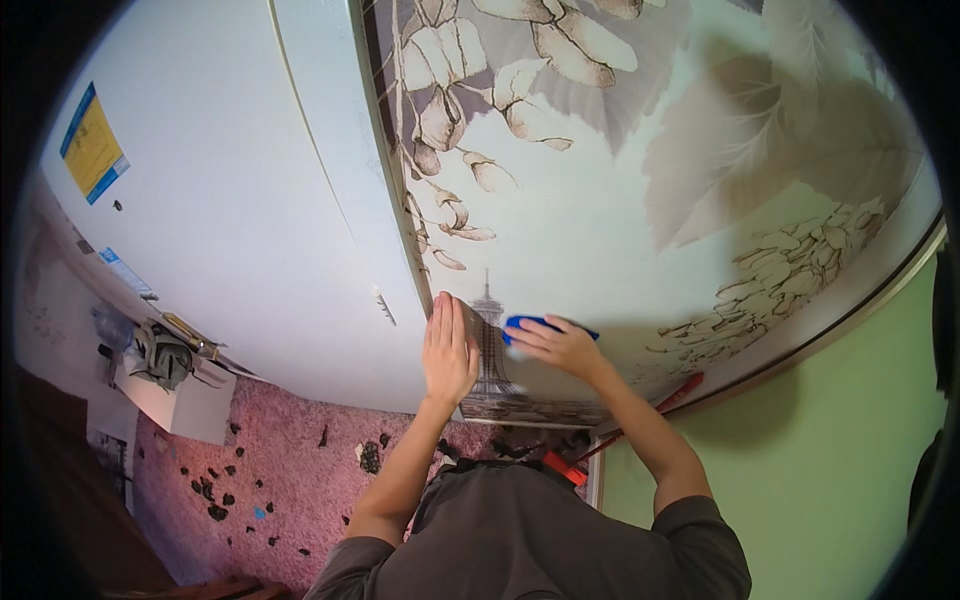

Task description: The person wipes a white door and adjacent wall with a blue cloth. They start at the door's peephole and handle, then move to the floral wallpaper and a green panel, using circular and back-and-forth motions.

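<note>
A large panel (600, 225) printed with leaves, seed pods and a lattice tower (488, 337) stands before me. My left hand (450, 352) lies flat along the panel's left edge, fingers straight and close together, with nothing visible in it. To its right, my right hand (555, 345) presses a blue hand-held tool (517, 328) against the printed surface, just beside the tower. My fingers cover much of this tool, so its exact kind cannot be told.
A white door-like panel (225, 225) with a yellow-and-blue sticker (94, 146) adjoins on the left. Dark scraps (217, 513) litter the pink carpet (300, 450). A white box (184, 401) bears a grey bag (161, 358). Near the green wall (810, 465) leans a red-handled tool (682, 391).
</note>
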Demonstrator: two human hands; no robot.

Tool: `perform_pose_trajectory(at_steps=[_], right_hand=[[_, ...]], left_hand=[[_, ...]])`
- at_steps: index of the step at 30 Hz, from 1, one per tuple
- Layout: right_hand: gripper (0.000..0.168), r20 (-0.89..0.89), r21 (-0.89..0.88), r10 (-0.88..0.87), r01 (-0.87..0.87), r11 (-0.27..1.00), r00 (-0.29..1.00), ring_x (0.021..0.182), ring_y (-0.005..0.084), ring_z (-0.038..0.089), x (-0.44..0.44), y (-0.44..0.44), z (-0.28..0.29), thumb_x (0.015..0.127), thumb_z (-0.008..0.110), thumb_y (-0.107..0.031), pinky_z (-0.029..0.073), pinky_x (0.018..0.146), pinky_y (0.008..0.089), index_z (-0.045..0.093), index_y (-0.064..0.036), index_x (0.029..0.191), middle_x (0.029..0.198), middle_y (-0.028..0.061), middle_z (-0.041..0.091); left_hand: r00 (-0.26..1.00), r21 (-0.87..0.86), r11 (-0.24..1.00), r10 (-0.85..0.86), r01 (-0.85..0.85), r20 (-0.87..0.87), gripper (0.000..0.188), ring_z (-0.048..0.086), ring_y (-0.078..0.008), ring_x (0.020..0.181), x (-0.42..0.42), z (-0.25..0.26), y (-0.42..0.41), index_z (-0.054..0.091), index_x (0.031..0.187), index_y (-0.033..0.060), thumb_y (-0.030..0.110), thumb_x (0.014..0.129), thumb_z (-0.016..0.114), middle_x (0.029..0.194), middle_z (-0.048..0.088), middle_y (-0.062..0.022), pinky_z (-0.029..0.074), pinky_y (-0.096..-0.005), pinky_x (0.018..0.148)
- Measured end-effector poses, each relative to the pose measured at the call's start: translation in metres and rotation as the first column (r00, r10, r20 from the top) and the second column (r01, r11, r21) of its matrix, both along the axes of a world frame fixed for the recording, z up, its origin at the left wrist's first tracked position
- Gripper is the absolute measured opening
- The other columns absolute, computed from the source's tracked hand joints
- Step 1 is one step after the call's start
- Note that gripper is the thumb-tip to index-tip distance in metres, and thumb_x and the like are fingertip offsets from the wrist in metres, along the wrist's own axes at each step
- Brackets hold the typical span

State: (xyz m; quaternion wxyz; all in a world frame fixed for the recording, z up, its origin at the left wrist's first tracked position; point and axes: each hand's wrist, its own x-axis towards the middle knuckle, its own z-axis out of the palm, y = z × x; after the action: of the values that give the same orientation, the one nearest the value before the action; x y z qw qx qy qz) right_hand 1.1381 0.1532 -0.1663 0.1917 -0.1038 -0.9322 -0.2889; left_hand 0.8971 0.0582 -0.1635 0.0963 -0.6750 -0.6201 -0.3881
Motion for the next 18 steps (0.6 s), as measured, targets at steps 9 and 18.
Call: perform_pose_trajectory(at_steps=[9, 18], right_hand=[[0.038, -0.230, 0.107, 0.038, -0.014, 0.994, 0.972, 0.133, 0.0124, 0.046, -0.037, -0.003, 0.025, 0.091, 0.055, -0.020, 0.037, 0.110, 0.0352, 0.063, -0.022, 0.128, 0.147, -0.0083, 0.051], [0.039, -0.131, 0.046, 0.091, -0.086, 0.995, 0.987, 0.134, 0.0128, 0.047, -0.077, -0.006, 0.084, 0.087, 0.058, -0.018, 0.038, 0.109, 0.0334, 0.064, -0.018, 0.125, 0.145, -0.0053, 0.053]], left_hand=[[0.999, -0.068, 0.997, -0.027, 0.028, 0.024, 0.070, 0.025, -0.0396, 0.147, -0.002, -0.016, -0.005, 0.025, 0.151, -0.0070, 0.009, 0.088, 0.052, 0.158, 0.024, -0.0270, 0.024, -0.0468, 0.119], [0.875, 0.177, 0.953, -0.296, 0.245, 0.383, 0.062, 0.026, -0.0411, 0.147, -0.014, -0.002, -0.010, 0.024, 0.152, -0.0076, 0.023, 0.101, 0.041, 0.158, 0.024, -0.0277, 0.021, -0.0472, 0.118]])
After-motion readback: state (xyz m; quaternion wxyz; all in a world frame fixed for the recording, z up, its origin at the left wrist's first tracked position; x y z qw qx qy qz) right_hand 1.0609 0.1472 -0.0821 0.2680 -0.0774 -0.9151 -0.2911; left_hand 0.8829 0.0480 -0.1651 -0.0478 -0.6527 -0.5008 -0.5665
